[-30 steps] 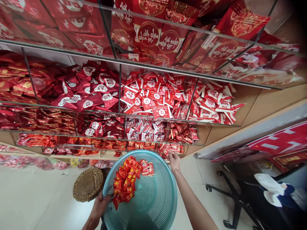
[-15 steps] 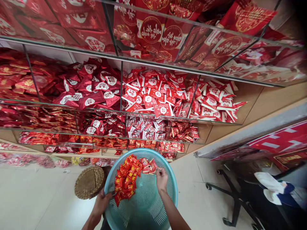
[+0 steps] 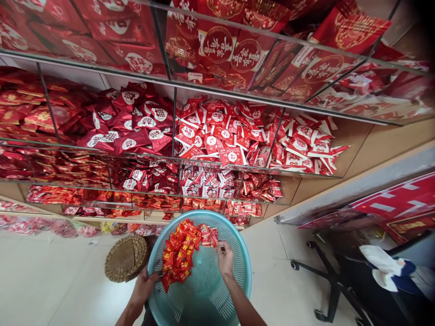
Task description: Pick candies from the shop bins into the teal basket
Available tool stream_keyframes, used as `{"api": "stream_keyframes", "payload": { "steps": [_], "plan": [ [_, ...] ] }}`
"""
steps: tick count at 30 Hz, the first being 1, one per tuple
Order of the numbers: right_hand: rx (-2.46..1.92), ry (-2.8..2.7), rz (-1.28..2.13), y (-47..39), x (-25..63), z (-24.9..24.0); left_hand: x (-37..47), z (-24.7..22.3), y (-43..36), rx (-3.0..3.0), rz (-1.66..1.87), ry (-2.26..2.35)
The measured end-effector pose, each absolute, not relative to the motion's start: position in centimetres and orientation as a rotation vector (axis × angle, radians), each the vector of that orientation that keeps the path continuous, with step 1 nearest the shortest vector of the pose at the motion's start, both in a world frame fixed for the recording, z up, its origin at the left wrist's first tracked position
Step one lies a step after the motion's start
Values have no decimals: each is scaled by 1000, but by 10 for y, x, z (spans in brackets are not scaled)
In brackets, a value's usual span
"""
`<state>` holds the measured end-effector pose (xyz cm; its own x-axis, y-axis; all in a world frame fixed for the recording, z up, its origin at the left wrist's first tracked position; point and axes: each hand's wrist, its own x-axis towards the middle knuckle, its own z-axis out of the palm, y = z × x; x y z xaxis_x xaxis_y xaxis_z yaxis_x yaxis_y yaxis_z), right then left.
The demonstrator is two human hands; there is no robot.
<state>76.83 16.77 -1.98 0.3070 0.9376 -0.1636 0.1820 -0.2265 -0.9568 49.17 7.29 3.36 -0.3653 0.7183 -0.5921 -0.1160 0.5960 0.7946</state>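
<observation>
A round teal plastic basket (image 3: 246,271) stands below the shelves. On its left side lies a heap of orange-red wrapped packets (image 3: 178,253), and beside them a few smaller pink-red packets (image 3: 206,234). My left hand (image 3: 144,285) grips the basket's left rim, fingers closed round it. Inside the basket, my right hand (image 3: 224,259) is closed in a pinch at the right edge of the pink-red packets. Its fingertips touch the outermost packet.
Clear-fronted shelves (image 3: 204,158) full of red packets rise ahead. A round woven stool (image 3: 125,258) stands left of the basket on the tiled floor (image 3: 78,271). At the right are a black wheeled chair (image 3: 360,276) with a white cloth (image 3: 380,260) and red printed sheets (image 3: 397,199).
My right hand has shifted slightly left, toward the heap, and the pink-red packet at its fingertips has moved left with it. My left hand stays on the rim.
</observation>
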Motion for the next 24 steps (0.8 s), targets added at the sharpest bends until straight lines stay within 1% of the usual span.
{"api": "stream_keyframes", "payload": {
  "steps": [5,11,17,21,24],
  "plan": [
    [-1637,-651,1036,174,769,-26,492,33,73,485,950,1698],
    [-1546,-251,1175,180,754,-40,491,32,72,493,936,1714],
    [-1600,-112,1282,176,738,-46,491,32,73,492,930,1737],
    [-1666,-159,1304,180,736,-45,490,31,72,492,925,1747],
    [-1753,-257,1255,184,738,-41,490,30,72,483,920,1729]
  ]
}}
